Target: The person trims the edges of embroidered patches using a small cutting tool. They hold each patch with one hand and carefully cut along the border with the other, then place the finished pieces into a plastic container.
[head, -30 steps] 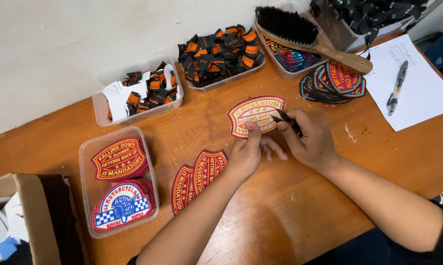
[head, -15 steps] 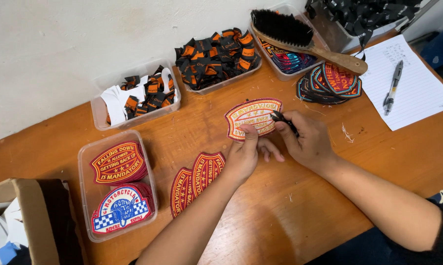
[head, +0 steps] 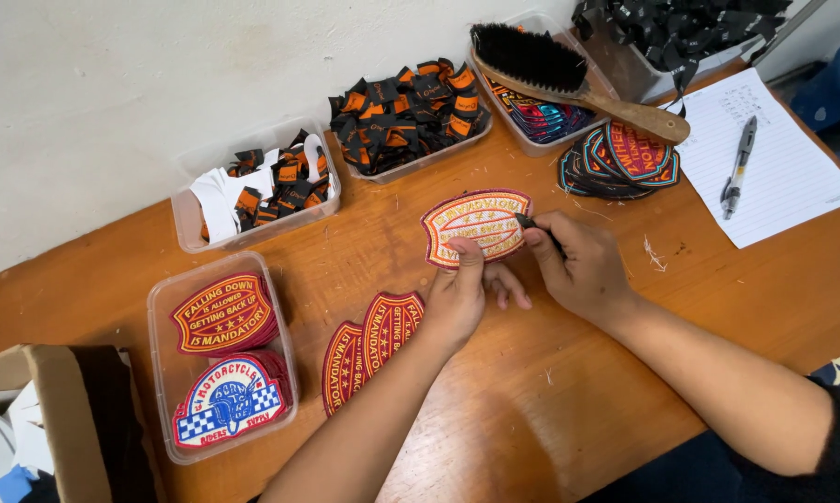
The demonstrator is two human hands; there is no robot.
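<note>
Little is changing since the earlier frames; your left hand (head: pixel 462 293) is still pinching the lower edge of the oval patch (head: pixel 476 226) on the wooden table (head: pixel 532 410); your right hand (head: pixel 583 270) is keeping its closed grip on a small dark tool (head: pixel 535 226) touching the patch's right edge; the patch is lying just beyond both hands.
</note>
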